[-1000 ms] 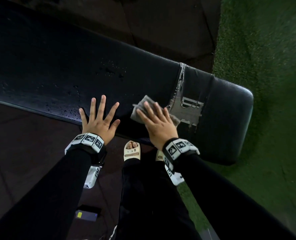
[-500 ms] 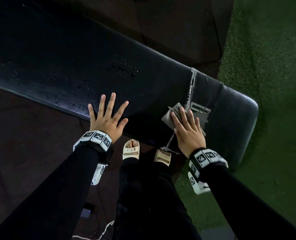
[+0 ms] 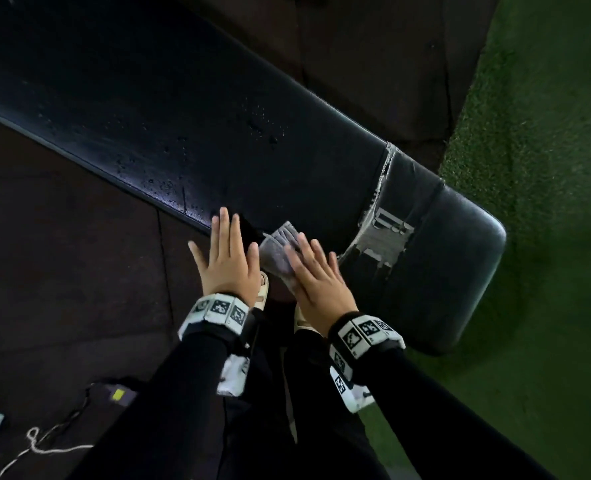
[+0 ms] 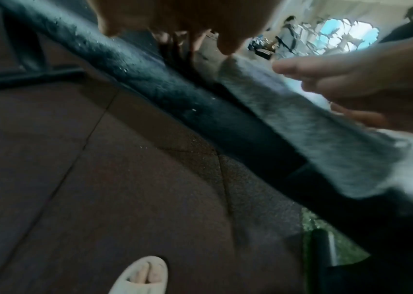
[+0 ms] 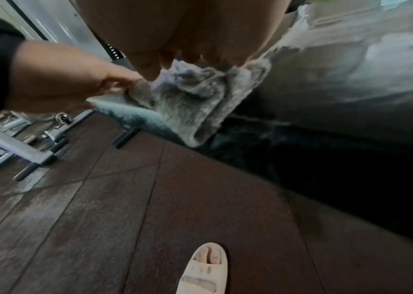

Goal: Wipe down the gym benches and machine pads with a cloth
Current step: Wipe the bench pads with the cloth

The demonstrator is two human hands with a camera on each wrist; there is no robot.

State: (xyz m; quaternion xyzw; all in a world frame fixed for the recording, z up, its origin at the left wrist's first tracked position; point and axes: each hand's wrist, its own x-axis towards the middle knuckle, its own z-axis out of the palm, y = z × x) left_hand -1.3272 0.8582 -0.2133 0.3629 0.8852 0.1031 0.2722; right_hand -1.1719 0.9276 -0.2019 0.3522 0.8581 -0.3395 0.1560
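At the near edge of the black bench pad point(image 3: 287, 140), I see my right hand point(image 3: 316, 282) pressing the grey cloth point(image 3: 278, 249) flat with straight fingers. Just beside it, my left hand point(image 3: 228, 259) rests on the edge, fingers extended, its thumb side touching the cloth. Past my right hand, toward the pad's end, lies a torn patch point(image 3: 387, 233).

The right hand point(image 5: 187, 35) presses a grey cloth point(image 5: 190, 103) onto the black bench pad point(image 5: 338, 111). The left hand point(image 5: 62, 79) touches the cloth's far corner. Below the cloth, a cream slipper point(image 5: 204, 270) stands on the dark floor point(image 5: 99, 218).
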